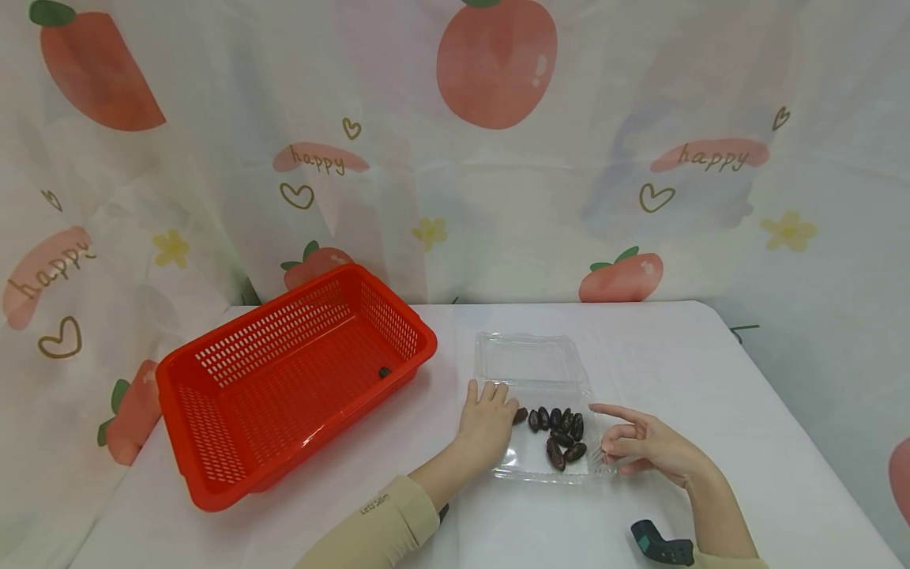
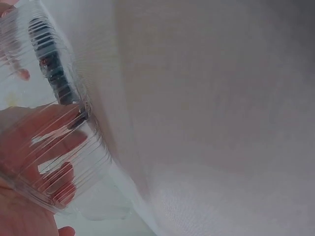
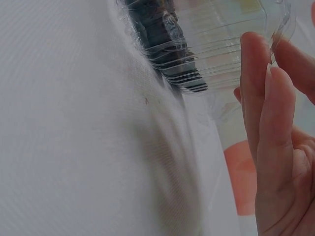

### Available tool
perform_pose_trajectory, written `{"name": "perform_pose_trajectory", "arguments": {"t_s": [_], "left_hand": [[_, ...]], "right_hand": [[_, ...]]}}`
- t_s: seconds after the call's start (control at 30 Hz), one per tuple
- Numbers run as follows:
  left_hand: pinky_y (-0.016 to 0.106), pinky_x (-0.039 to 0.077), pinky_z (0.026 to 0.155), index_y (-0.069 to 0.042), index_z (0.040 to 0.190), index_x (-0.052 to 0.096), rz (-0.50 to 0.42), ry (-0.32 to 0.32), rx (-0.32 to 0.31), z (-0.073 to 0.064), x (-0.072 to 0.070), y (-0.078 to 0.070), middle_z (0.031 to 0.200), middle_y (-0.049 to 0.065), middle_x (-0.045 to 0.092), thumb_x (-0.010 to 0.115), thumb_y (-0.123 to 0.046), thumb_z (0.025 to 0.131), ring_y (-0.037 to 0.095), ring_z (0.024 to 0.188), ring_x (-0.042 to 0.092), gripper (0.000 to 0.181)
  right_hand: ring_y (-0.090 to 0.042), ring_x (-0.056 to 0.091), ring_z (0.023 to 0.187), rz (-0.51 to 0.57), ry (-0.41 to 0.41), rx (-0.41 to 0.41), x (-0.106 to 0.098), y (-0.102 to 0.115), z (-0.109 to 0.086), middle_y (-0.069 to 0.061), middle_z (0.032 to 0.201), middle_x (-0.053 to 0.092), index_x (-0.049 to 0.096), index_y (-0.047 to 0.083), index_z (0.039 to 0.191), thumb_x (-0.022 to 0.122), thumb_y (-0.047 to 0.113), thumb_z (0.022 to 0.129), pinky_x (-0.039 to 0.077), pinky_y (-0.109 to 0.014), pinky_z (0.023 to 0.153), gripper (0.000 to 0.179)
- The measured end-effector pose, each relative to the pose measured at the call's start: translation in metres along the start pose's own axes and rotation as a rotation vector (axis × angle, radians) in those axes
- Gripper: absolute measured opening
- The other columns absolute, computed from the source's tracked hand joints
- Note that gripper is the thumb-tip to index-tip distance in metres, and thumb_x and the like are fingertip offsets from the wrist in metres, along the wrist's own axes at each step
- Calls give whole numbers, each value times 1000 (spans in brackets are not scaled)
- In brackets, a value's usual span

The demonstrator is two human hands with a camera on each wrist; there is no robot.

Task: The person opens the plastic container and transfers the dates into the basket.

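A clear plastic clamshell box (image 1: 522, 468) lies on the table with its lid folded back. Inside are several dark brown, glossy oval pieces (image 1: 556, 419), date-like in look, some in a row and some loosely below. My left hand (image 1: 483, 423) reaches over the box's left side, and its fingertips pinch a dark oval piece (image 1: 521, 416) at the row's left end. Through the ribbed wall, the left wrist view shows those fingers (image 2: 59, 142) around it. At the box's right wall is my right hand (image 1: 654, 446), index finger stretched along the rim, other fingers loosely bent.
A red perforated plastic basket (image 1: 306, 442) stands tilted across the left of the table, with one small dark piece (image 1: 385, 372) near its right end. A white cloth (image 1: 682, 371) covers the table. Behind hangs a fruit-printed curtain (image 1: 512, 197). A dark strapped device (image 1: 661, 544) sits at my right wrist.
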State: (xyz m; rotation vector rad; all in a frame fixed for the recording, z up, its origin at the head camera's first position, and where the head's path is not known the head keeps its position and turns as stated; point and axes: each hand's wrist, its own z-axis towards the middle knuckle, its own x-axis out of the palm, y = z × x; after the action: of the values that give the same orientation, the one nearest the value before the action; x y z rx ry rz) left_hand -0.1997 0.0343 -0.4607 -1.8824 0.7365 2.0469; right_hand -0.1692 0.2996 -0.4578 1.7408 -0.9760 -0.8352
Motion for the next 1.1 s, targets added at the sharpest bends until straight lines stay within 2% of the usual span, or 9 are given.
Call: {"name": "perform_pose_trajectory", "arguments": {"t_s": [0.1, 0.37, 0.6, 0.8, 1.0, 1.1], "left_hand": [[46, 25, 100, -23, 111, 62, -7, -6, 1, 0, -1, 0, 110, -1, 48, 58, -27, 85, 18, 107, 39, 27], [47, 22, 103, -25, 111, 63, -75, 21, -11, 1, 0, 0, 111, 0, 48, 59, -45, 84, 19, 113, 38, 35], [45, 22, 103, -25, 109, 64, -48, -7, -10, 4, 2, -2, 111, 0, 49, 54, -49, 86, 19, 113, 39, 35], [44, 23, 103, -26, 106, 65, 9, -36, -6, 5, 2, -4, 108, -1, 50, 52, -47, 87, 17, 110, 40, 31], [44, 24, 102, -26, 111, 63, 72, -17, 17, 5, 2, -4, 106, 1, 49, 56, -31, 87, 17, 106, 39, 25], [43, 24, 102, -26, 111, 62, 77, -12, 20, 4, 2, -4, 107, 1, 49, 58, -29, 86, 17, 106, 39, 26]], "right_hand": [[-12, 63, 74, -2, 1, -2, 0, 0, 0, 3, 82, 65, 28, 5, 140, 62, 10, 85, 53, -30, 60, 64], [-12, 63, 74, 10, 10, -7, -1, 1, 0, 3, 82, 65, 30, 7, 140, 61, 9, 85, 53, -30, 60, 63], [-12, 63, 74, 0, -2, 7, -1, 2, -1, 3, 82, 65, 34, 10, 139, 62, 10, 86, 53, -29, 60, 60], [-12, 63, 74, -8, 8, -6, -2, 2, -1, 4, 82, 65, 33, 10, 139, 61, 10, 86, 53, -29, 60, 60], [-11, 62, 73, -11, 7, -7, -1, 1, 0, 3, 82, 64, 32, 8, 139, 62, 10, 86, 52, -29, 59, 61], [-11, 62, 73, -11, 4, -3, 0, 1, 0, 3, 82, 64, 32, 8, 139, 62, 11, 85, 52, -29, 59, 62]]}}
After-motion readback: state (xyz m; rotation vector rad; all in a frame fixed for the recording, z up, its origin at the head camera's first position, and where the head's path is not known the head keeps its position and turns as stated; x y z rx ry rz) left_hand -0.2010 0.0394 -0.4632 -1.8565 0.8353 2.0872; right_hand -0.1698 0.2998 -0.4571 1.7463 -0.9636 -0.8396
